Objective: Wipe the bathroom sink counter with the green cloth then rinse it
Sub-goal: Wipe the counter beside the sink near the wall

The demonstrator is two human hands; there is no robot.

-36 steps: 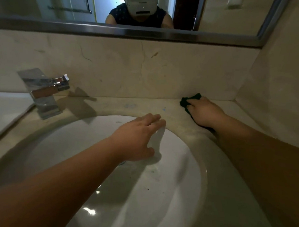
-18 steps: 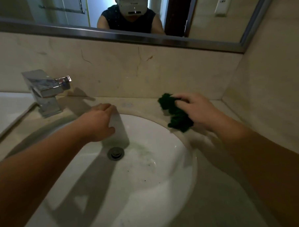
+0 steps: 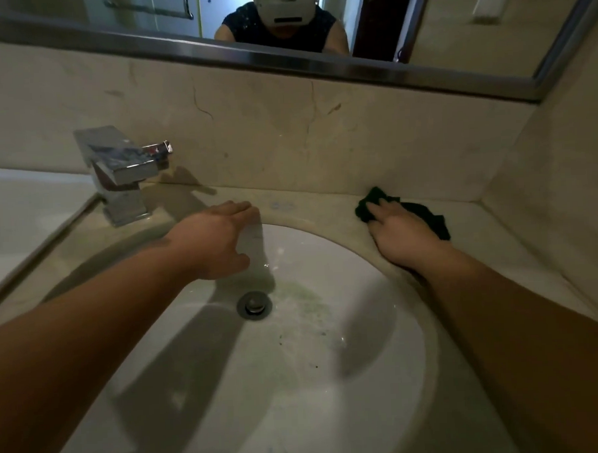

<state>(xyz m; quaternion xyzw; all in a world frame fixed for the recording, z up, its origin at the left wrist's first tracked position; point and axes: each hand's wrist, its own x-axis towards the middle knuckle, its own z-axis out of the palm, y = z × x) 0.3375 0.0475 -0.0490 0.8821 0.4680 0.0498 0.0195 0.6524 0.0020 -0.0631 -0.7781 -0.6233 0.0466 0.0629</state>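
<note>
No water is running from the faucet (image 3: pixel 124 172). My left hand (image 3: pixel 216 242) is resting, fingers relaxed and holding nothing, on the sink (image 3: pixel 331 379) rim. My right hand (image 3: pixel 402 237) is pressing the green cloth (image 3: pixel 429 217) flat-fingered onto the counter (image 3: pixel 490 238) by the back wall. Wiping seems underway, with rinsing not yet done.

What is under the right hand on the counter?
The crumpled dark green cloth lies under the right hand, which presses it on the beige stone counter. Its edges show beyond the hand; its middle and the counter beneath are covered.
</note>
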